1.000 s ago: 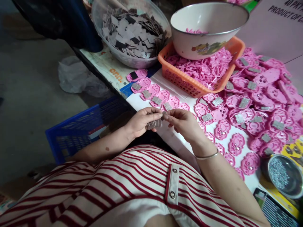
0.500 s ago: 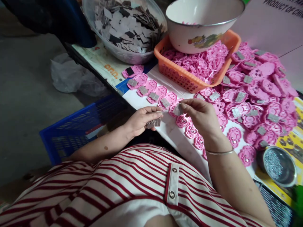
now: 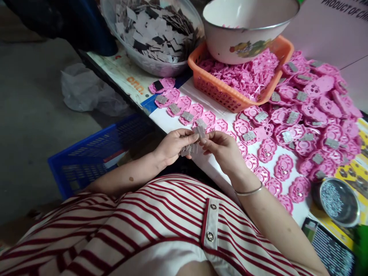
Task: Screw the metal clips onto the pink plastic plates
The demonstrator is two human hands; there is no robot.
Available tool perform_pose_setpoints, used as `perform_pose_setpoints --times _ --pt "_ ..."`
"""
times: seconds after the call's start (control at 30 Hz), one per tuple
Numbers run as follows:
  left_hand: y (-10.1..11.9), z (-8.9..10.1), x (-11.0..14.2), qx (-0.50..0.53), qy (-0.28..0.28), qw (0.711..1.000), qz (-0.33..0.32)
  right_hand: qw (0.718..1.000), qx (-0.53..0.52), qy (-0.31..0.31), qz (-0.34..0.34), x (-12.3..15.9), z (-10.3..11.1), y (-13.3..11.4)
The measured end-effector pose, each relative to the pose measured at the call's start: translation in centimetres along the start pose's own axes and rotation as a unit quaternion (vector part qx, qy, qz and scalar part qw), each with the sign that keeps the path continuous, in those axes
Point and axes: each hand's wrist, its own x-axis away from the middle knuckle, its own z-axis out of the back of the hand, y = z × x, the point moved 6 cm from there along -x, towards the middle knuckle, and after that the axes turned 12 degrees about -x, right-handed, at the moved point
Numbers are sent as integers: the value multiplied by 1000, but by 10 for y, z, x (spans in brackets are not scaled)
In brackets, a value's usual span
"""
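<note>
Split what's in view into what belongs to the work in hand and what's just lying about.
Belongs, by the look of it:
gray pieces, held in the left hand
single gray piece, at the fingertips of the right hand
pink cases, many bearing gray pieces
tub of squares

Probably just lying about:
crumpled plastic bag
blue crate

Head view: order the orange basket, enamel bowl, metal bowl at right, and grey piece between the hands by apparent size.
1. Orange basket and enamel bowl: too alike to rank; the bowl partly hides the basket.
2. Metal bowl.
3. Grey piece.
</note>
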Motion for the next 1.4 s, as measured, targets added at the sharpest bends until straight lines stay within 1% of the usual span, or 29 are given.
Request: perform_pose_setpoints --times 0.17,0.27,0.33,0.43,0.53,0.6,0.7,0.77,0.83,0.93,1.0,1.07,1.13,1.2,1.23,1.3,1.4 --pt "-2 1 0 0 10 1000 -3 997 -1 58 44 3 -1 5" --pt "-2 0 -1 3 15 1000 -2 993 6 94 72 5 4 3" --pt "-2 -1 -1 6 18 1000 -1 989 17 119 86 4 13 -2" --pt "-2 1 -2 10 21 1000 -1 981 52 153 104 0 34 -14" --pt "-1 4 -2 14 27 1000 -6 972 115 177 108 -8 54 -24" --pt "-1 6 -2 15 30 999 -10 964 166 182 99 -14 62 -24" --pt "-1 8 -2 13 30 999 -11 956 227 168 77 -22 64 -16" --pt "-1 7 -2 11 30 999 -11 953 250 156 64 -25 63 -10" --pt "-1 7 -3 9 30 999 -10 949 266 157 57 -25 64 -8" --pt "-1 6 -3 3 30 1000 -6 945 270 175 67 -20 64 -13" --pt "-1 4 -3 -3 28 1000 0 951 249 166 76 -15 58 -19" --pt "-2 1 -2 -10 22 1000 6 964 218 129 80 -9 46 -24" --pt "-2 -2 0 -17 12 1000 13 981 166 58 79 -4 30 -25" --pt "-4 -6 1 -22 -1 1000 22 990 119 -3 82 0 17 -23" --pt "-5 -7 2 -22 -8 999 27 991 102 -17 88 1 14 -21" --pt "-7 -10 3 -20 -21 999 37 989 97 -2 109 3 16 -17" --pt "-9 -12 5 -14 -34 998 46 980 128 33 149 9 22 -14"
